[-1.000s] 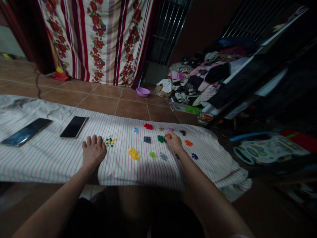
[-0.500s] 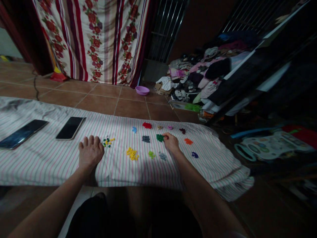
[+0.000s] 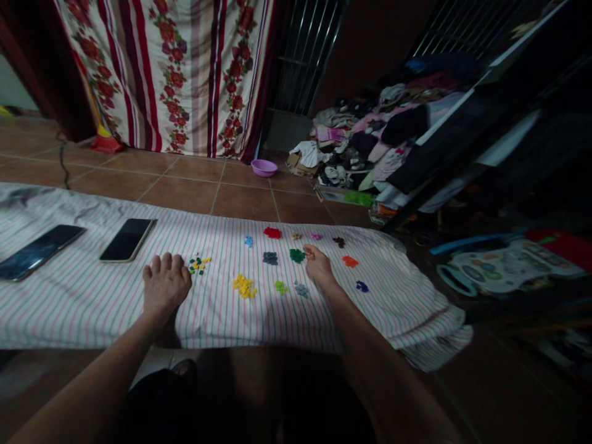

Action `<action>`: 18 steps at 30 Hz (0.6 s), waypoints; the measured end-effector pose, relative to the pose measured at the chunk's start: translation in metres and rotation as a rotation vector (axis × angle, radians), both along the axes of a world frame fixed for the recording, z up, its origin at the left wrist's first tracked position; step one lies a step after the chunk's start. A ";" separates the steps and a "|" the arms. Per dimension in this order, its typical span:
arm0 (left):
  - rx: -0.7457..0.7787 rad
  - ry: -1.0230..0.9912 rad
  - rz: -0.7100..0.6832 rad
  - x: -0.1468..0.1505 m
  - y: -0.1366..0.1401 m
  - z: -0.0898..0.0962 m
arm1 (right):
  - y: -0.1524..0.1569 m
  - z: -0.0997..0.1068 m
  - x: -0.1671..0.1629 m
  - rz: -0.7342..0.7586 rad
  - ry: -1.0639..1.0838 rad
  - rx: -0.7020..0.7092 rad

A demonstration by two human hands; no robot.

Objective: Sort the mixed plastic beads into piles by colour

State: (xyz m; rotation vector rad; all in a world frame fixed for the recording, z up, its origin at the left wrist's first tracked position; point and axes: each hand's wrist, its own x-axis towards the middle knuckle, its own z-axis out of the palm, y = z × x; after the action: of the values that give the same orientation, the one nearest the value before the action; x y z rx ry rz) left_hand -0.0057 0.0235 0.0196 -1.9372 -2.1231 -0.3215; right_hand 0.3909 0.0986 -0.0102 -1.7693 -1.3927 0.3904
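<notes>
My left hand (image 3: pixel 165 280) lies palm down on the striped cloth, fingers stretched out. Just right of it is a small mixed group of yellow, green and white pieces (image 3: pixel 200 265). My right hand (image 3: pixel 319 265) is at the right edge of a dark green pile (image 3: pixel 296 255), thumb and fingers drawn together; whether a piece is between them is too small to tell. Around it lie a dark grey pile (image 3: pixel 270 258), a light grey pile (image 3: pixel 301 290), a lime green pile (image 3: pixel 280 287), a yellow pile (image 3: pixel 244 287) and a red pile (image 3: pixel 272 232).
An orange pile (image 3: pixel 350 261), a purple-blue pile (image 3: pixel 362 286) and a dark maroon pile (image 3: pixel 339 242) sit farther right. Two phones, one black (image 3: pixel 128 240) and one larger (image 3: pixel 41 251), lie at left. Beyond the cloth, a purple basin (image 3: pixel 264 168) stands on the tiled floor.
My right hand has drawn back slightly from the green pile, its fingertips no longer over the pieces. My left hand stays in place on the cloth. The view has shifted a little.
</notes>
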 end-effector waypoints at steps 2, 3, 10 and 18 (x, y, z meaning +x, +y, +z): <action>-0.002 -0.003 0.002 0.000 0.000 0.000 | 0.002 -0.005 -0.003 0.016 0.046 0.008; -0.002 -0.004 0.001 0.000 -0.001 0.000 | 0.003 -0.007 -0.005 0.022 0.066 0.015; 0.013 -0.027 -0.004 -0.001 0.001 -0.003 | -0.007 0.008 -0.014 0.018 -0.053 0.011; -0.003 -0.066 0.005 -0.001 0.000 -0.002 | -0.077 0.106 -0.095 0.430 -0.174 0.242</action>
State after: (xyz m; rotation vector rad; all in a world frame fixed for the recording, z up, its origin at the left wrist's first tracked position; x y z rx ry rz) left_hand -0.0064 0.0239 0.0175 -1.9487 -2.1700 -0.3862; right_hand 0.2960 0.0212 0.0959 -1.3282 -1.8668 0.2816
